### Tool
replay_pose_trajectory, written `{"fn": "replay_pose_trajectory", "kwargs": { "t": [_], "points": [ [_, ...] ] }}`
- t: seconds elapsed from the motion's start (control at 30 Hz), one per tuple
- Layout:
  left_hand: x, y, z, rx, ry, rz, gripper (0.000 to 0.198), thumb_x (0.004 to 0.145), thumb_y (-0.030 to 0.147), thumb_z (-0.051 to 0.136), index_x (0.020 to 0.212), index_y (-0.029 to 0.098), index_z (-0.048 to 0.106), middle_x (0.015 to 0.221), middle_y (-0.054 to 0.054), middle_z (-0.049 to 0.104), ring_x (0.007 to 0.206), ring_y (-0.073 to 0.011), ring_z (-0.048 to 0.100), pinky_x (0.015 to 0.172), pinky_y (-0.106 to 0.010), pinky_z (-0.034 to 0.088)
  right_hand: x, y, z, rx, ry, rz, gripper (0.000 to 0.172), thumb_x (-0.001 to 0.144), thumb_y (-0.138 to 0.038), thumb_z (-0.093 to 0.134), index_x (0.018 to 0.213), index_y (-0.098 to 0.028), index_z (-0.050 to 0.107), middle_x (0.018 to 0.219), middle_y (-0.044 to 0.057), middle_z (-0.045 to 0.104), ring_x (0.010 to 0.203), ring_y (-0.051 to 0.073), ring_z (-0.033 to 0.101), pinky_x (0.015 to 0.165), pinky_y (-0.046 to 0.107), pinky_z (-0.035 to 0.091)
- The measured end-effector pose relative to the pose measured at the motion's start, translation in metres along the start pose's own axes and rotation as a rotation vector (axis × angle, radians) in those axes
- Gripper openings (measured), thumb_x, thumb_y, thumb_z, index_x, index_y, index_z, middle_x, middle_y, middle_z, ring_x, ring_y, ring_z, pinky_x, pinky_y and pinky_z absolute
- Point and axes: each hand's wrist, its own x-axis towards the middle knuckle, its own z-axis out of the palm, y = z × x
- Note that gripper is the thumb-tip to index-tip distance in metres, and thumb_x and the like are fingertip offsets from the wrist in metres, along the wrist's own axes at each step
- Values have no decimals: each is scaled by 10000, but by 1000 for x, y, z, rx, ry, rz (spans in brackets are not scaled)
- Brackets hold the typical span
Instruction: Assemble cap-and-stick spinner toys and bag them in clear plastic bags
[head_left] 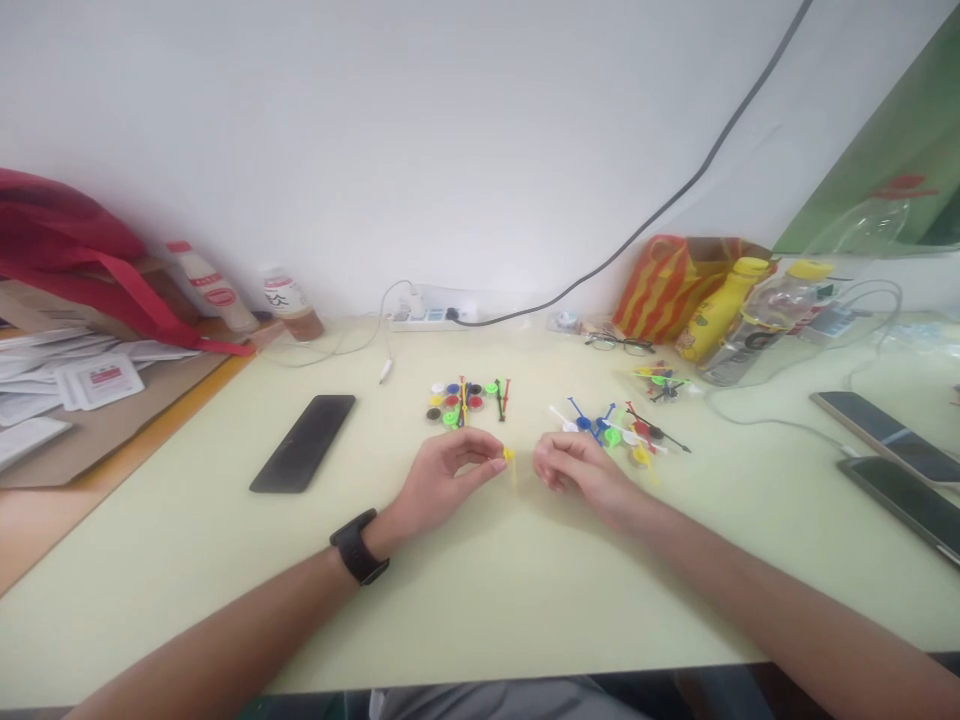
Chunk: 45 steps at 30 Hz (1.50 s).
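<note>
Between thumb and fingertips, my left hand (456,470) pinches a small yellow plastic spinner arrow (509,456), its thin shaft pointing down. My right hand (581,468) is curled closed just to the right of it, apart from the arrow; whether anything is inside its fingers is hidden. Beyond my left hand lies a group of coloured round discs and arrows (454,402) in white, blue, black, yellow, red and green. Past my right hand lies a second loose pile of discs with arrows (613,436).
A black phone (304,443) lies at left, and two more phones (892,435) at right. A small clear bag of coloured pieces (664,382), glasses (619,343), a yellow bottle (716,312) and a striped bag (660,285) stand behind. A power strip (427,320) sits against the wall.
</note>
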Motion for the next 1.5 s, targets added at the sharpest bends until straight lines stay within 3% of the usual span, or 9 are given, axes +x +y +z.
{"fn": "replay_pose_trajectory", "kwargs": {
  "t": [0.1, 0.23, 0.57, 0.7, 0.83, 1.07, 1.27, 1.4, 1.5],
  "points": [
    [0, 0, 1, -4, -31, -15, 207, 871, 295, 813, 1008, 158, 740, 991, -75, 762, 928, -197, 737, 933, -354, 624, 0, 2, 5, -100, 39, -9, 352, 889, -517, 750, 852, -208, 585, 774, -14, 600, 610, 115, 487, 580, 271, 397],
    [0, -2, 2, -64, -83, -44, 245, 859, 289, 827, 1039, 151, 736, 1029, -88, 774, 958, -209, 757, 952, -354, 625, -2, 5, 8, -267, 22, -50, 314, 901, -489, 746, 966, -219, 599, 841, -8, 615, 677, 128, 524, 618, 274, 427],
    [-2, 1, 3, -64, -140, -58, 263, 880, 318, 806, 1062, 154, 710, 1090, -106, 765, 1038, -243, 747, 1012, -421, 605, -3, 7, 8, -440, 18, -101, 139, 964, -345, 639, 922, -216, 605, 786, -4, 621, 688, 150, 551, 630, 287, 430],
    [-1, 4, 1, 97, -59, -13, 325, 899, 361, 778, 1164, 194, 692, 1201, -105, 718, 1108, -250, 701, 1041, -446, 573, -5, 10, 6, -637, 49, -162, 72, 920, -254, 640, 873, -217, 599, 763, -9, 625, 668, 148, 545, 615, 285, 405],
    [0, 2, -2, 180, 23, -5, 332, 921, 388, 745, 1196, 221, 664, 1256, -94, 688, 1073, -223, 689, 1000, -413, 571, -6, 10, 3, -877, 108, -224, 123, 859, -212, 673, 808, -218, 561, 747, -12, 602, 699, 162, 546, 655, 303, 378],
    [0, -2, -2, 218, 45, 20, 283, 936, 380, 717, 1161, 212, 674, 1173, -86, 705, 1032, -207, 678, 925, -352, 569, -3, 9, -2, -949, 189, -334, 90, 864, -198, 654, 872, -225, 568, 798, 13, 602, 769, 195, 578, 721, 328, 417],
    [-1, -2, -2, 231, -5, 4, 200, 976, 376, 666, 1052, 193, 694, 947, -47, 711, 859, -172, 656, 799, -297, 540, -5, 7, -1, -928, 21, -364, 32, 908, -196, 640, 925, -222, 634, 850, 42, 683, 812, 213, 624, 740, 343, 462],
    [-1, -1, -2, 232, -35, 2, 202, 989, 373, 646, 1027, 183, 700, 888, -42, 700, 814, -165, 637, 752, -279, 518, -8, 4, 4, -858, -116, -440, 296, 929, -224, 654, 1225, -236, 647, 1171, 98, 738, 1065, 256, 674, 925, 395, 521],
    [-1, 0, -2, 233, -26, 3, 201, 984, 372, 651, 1032, 183, 698, 895, -45, 707, 831, -173, 651, 764, -283, 526, -9, 4, 5, -889, -143, -446, 245, 958, -238, 625, 1200, -234, 662, 1202, 106, 742, 1094, 272, 677, 946, 424, 531]
  ]
}}
